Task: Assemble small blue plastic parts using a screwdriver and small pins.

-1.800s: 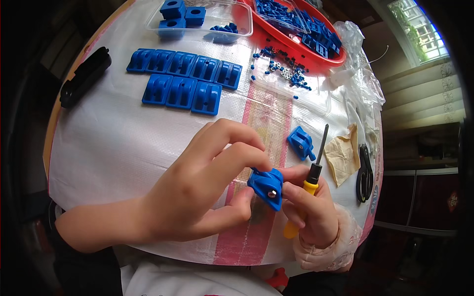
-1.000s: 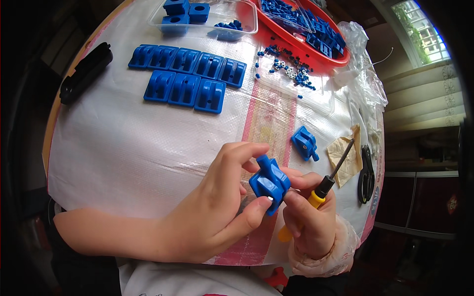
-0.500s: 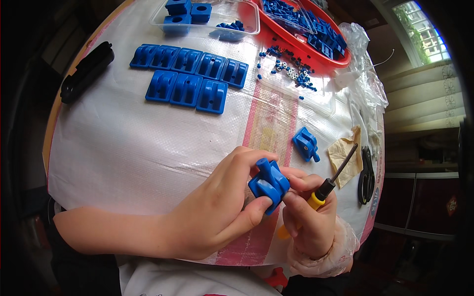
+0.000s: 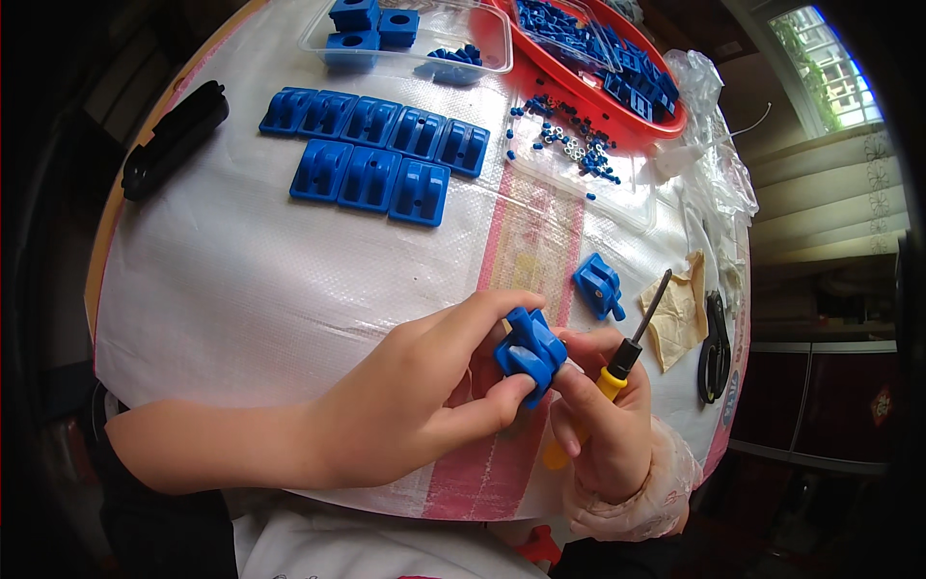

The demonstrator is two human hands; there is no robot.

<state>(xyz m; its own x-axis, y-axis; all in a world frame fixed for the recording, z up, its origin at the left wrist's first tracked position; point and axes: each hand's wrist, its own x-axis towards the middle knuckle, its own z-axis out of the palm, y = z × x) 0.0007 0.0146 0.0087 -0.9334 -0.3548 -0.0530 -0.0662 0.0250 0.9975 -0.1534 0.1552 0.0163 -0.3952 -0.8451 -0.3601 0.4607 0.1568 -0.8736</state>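
My left hand pinches a blue plastic bracket-like part between thumb and fingers, its rounded peg pointing up and away. Against the right side of this part rest the thumb and forefinger of my right hand; whether a tiny piece is between them I cannot make out clearly. The same hand keeps a screwdriver tucked in its palm, yellow-handled with a black collar, its dark shaft slanting up to the right. A similar blue part with a peg lies on the table just beyond my right hand.
Two rows of blue brackets lie far left of centre. Behind them stands a clear bin of blue parts. A red basin, small blue pieces and nuts, scissors, brown paper and a black case lie around.
The blue part has shifted slightly up and right in my hands. The screwdriver's shaft has swung to stand steeper. Both hands keep their hold.
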